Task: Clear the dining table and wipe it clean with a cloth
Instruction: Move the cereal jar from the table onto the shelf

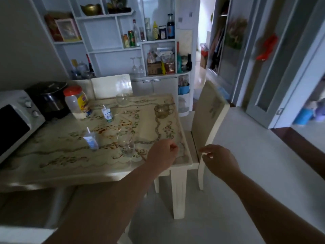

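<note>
Both forearms stretch out from the bottom edge toward the table's near right corner. Of the two, the left hand [163, 152] hovers just over that corner with its fingers curled into a fist, holding nothing that I can make out. The right hand [219, 160] hangs off the table's edge beside the back of the chair [209, 117], fingers loosely bent and empty. Nearest the left hand stands a clear glass [126, 147], and just beyond it to the left a small carton [91, 140] with a straw. Farther across the dining table [61, 166] are a second carton [107, 115], a handled glass cup [161, 110] near the right edge, a round glass bowl [123, 99] at the far side and a big red-lidded jar [77, 103]. A dark cooker [49, 99] and a microwave [15, 120] fill the left end. Brown streaks smear the patterned top between the cartons. No cloth shows anywhere, so clearing looks to be the step in hand, not yet begun. To do it well, I would take the clear glass first, gripping low round its body since it looks easy to tip. The cartons should then be lifted upright by their sides without squeezing — the straws suggest liquid that could spurt. Wiping makes sense only once the streaked middle is bare.
</note>
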Demonstrator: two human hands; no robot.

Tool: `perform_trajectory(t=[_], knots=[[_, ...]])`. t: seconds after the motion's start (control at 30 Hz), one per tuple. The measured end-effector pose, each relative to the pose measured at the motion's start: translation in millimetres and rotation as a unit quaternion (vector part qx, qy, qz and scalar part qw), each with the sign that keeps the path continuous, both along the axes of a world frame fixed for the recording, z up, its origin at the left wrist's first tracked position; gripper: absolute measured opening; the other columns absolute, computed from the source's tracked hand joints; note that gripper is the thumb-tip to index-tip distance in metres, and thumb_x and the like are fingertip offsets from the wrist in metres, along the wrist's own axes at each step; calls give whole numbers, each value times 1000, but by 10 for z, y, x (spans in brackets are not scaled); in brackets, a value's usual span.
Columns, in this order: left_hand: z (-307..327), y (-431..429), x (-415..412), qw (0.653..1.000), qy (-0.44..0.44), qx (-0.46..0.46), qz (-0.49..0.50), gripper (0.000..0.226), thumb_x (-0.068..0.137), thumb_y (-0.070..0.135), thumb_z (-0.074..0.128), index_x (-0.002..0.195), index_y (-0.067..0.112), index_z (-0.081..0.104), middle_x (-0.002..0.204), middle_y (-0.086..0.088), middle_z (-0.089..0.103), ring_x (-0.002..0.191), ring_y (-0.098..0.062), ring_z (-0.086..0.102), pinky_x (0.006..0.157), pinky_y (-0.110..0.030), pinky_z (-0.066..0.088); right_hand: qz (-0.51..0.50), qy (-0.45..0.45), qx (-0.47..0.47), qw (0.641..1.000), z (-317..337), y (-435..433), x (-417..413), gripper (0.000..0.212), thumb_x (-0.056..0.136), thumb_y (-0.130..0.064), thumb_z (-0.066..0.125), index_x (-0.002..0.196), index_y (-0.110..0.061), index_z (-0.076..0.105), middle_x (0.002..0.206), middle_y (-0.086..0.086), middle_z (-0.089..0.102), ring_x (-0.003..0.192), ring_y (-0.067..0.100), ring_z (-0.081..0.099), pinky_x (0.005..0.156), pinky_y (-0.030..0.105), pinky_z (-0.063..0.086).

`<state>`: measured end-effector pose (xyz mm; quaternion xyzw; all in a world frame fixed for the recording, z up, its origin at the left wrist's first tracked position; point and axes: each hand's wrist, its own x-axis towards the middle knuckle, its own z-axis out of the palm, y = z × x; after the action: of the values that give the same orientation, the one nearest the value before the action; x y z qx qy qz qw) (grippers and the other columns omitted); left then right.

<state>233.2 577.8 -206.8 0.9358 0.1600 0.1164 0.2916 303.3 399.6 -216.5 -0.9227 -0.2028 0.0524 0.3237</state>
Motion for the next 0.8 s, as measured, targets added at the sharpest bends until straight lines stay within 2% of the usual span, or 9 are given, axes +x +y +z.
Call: perform_trajectory(t=[0.13,0.3,0.43,0.57,0.73,0.8], knots=[[40,-130,571,999,-20,5,-44,16,94,24,56,98,16,69,92,4,68,86,-12,62,73,-24,46,-51,13,10,999,1,-184,457,25,88,-19,58,107,-33,69,114,-10,67,100,8,63,90,30,51],[40,-419,1373,997,-29,7,-64,17,95,26,54,97,17,69,90,4,68,81,-13,62,70,-25,48,-74,9,19,997,-1,-439,1156,24,90,-19,57,109,-31,68,116,-8,67,102,8,61,88,28,49],[91,-745,2161,997,-58,13,-41,18,96,27,55,100,16,69,91,4,69,82,-11,62,74,-25,50,-51,-9,12,999,-13,-695,1884,25,91,-18,57,112,-28,67,118,-7,66,103,7,61,88,25,47],[169,-1029,2868,997,-81,8,-8,14,94,24,56,96,16,67,89,1,69,82,-13,64,76,-27,53,-15,1,24,1000,30,-958,2583,25,91,-16,58,113,-27,67,118,-8,66,101,5,61,87,21,45],[354,-1328,3693,992,-117,-10,56,16,95,24,56,93,13,67,85,-1,69,79,-15,64,77,-32,55,27,-1,6,1000,157,-1293,3434,25,91,-18,58,112,-29,67,117,-9,67,101,3,62,93,23,47],[405,-1387,3936,990,-118,-15,73,17,95,25,56,93,12,67,86,-1,69,79,-16,64,75,-30,54,48,-11,-5,999,200,-1345,3734,25,92,-18,57,113,-28,67,118,-9,67,102,4,62,95,25,47]])
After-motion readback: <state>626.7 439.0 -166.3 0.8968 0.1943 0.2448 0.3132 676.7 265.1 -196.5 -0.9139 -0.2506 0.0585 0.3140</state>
